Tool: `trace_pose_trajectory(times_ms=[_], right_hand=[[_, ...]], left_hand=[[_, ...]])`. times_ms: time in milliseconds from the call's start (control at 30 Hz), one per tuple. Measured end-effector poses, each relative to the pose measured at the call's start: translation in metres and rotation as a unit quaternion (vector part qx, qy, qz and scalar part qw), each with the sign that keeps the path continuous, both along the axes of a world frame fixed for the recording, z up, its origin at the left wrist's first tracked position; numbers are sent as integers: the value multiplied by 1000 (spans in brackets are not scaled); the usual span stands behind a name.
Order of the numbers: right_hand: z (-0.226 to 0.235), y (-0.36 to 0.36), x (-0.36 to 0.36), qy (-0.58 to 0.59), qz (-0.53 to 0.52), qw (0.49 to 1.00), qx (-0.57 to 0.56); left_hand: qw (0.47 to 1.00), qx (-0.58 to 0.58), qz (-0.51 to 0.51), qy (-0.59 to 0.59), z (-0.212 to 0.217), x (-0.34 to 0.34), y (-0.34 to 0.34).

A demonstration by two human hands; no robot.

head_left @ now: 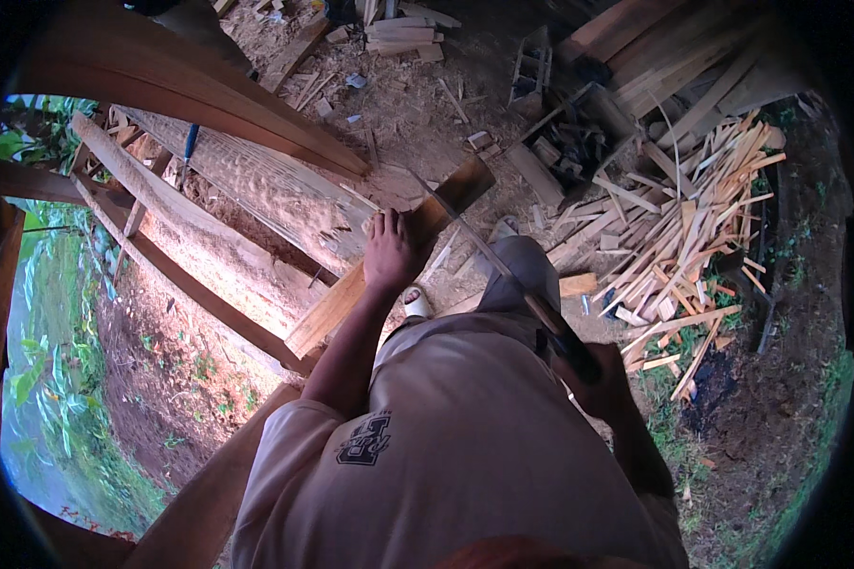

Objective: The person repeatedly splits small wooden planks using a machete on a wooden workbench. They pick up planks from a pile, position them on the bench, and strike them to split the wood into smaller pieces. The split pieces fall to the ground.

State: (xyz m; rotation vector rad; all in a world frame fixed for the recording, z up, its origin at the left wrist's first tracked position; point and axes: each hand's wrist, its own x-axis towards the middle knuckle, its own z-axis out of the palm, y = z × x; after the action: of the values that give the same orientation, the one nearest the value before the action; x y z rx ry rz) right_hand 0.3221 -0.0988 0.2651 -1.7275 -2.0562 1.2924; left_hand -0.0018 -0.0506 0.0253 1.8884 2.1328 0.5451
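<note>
A wooden board (337, 302) slants across in front of me, its far end darker than its near part. My left hand (389, 254) presses on the board around its middle, fingers bent over the wood. In my right hand (600, 387), low at the right, is the dark handle of a handsaw (503, 266), closed in my fingers. The saw's long thin blade shows nearly edge-on and crosses over the board just beyond my left hand. Its teeth are too small to make out. My bent knee (525, 261) is beside the blade.
A big pile of split wood sticks (693, 237) lies at the right. Near it stands a wooden box (579, 142) with dark scraps. Thick beams (190, 85) and a long rough plank (256, 194) reach in from the left. Shavings and offcuts litter the ground (399, 114).
</note>
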Motion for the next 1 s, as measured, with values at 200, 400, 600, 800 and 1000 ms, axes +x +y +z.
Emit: trace_pose_trajectory(times_ms=[200, 400, 600, 800, 1000], right_hand=[[21, 23, -22, -72, 64, 994, 44], [-144, 131, -133, 77, 16, 996, 35], [-168, 114, -130, 102, 4, 993, 63], [-97, 37, -38, 61, -8, 992, 112], [58, 12, -14, -76, -14, 994, -74]], left_hand=[[999, 10, -6, -37, -3, -1, -1], [999, -1, -27, -44, -8, -4, -3], [1000, 8, -4, -15, 4, -3, -3], [1000, 3, 2, -20, 5, -1, 0], [1000, 24, 2, 3, -4, 0, -4]])
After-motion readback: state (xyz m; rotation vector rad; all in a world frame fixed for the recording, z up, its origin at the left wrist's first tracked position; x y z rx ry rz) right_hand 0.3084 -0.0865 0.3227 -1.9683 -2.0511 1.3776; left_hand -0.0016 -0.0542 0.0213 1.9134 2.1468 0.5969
